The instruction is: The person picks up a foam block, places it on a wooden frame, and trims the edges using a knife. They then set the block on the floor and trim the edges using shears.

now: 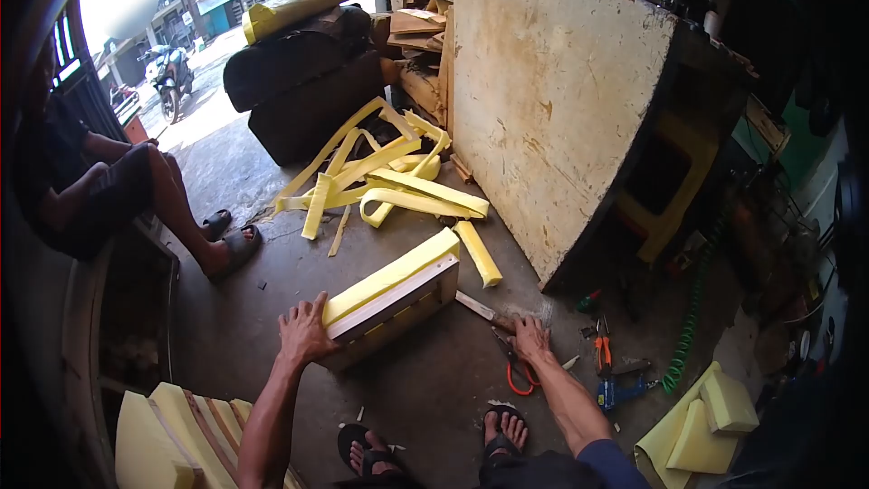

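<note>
My left hand [308, 333] grips the near left corner of a box-like wooden frame [398, 297] with yellow foam [389, 276] along its top. The frame stands on its edge on the floor. Right of it, my right hand [529, 339] is low over the floor, its fingers round the dark handle end of a long flat-bladed tool [476, 307]. The blade points up and left toward the frame's right end. Scissors with red handles [518, 376] lie just below my right hand.
Yellow foam strips [389, 172] are heaped beyond the frame. A pale board [552, 100] stands behind, right. Orange-handled pliers [602, 351] and a blue air tool [620, 391] lie right. Foam-covered pieces [163, 435] are at lower left. A person [118, 163] sits at left.
</note>
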The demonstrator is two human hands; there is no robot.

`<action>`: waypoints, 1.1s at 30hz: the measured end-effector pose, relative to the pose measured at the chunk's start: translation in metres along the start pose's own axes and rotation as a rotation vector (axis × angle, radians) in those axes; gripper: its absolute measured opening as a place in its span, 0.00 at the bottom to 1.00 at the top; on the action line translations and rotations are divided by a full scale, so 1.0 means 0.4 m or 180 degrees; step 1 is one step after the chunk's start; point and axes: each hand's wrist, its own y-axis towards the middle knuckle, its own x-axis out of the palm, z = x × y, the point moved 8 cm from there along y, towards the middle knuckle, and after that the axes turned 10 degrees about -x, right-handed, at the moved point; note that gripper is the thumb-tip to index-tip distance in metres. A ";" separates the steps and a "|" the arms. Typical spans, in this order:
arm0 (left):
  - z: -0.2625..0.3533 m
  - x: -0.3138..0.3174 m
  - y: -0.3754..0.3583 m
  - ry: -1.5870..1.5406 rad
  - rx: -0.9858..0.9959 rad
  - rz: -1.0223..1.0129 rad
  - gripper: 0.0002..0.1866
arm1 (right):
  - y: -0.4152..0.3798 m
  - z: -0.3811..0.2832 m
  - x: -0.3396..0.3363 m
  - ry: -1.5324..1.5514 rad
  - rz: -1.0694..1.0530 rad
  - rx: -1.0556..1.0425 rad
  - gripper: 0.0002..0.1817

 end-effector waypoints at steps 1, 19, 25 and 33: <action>-0.043 -0.005 -0.010 -0.0016 -0.0121 0.0008 0.54 | 0.014 0.022 0.030 0.0008 -0.0579 0.0071 0.31; 0.074 0.026 0.070 -0.2628 0.0319 0.0690 0.45 | 0.054 -0.361 -0.745 0.1078 0.0978 -0.0774 0.24; 0.204 -0.317 0.058 -0.3399 0.1345 0.0242 0.43 | -0.075 -0.513 -0.855 0.3815 0.0760 -0.0663 0.22; 0.460 -0.474 0.045 -0.0989 0.1961 0.0407 0.49 | -0.240 -0.596 -0.752 0.6548 0.0381 -0.0474 0.25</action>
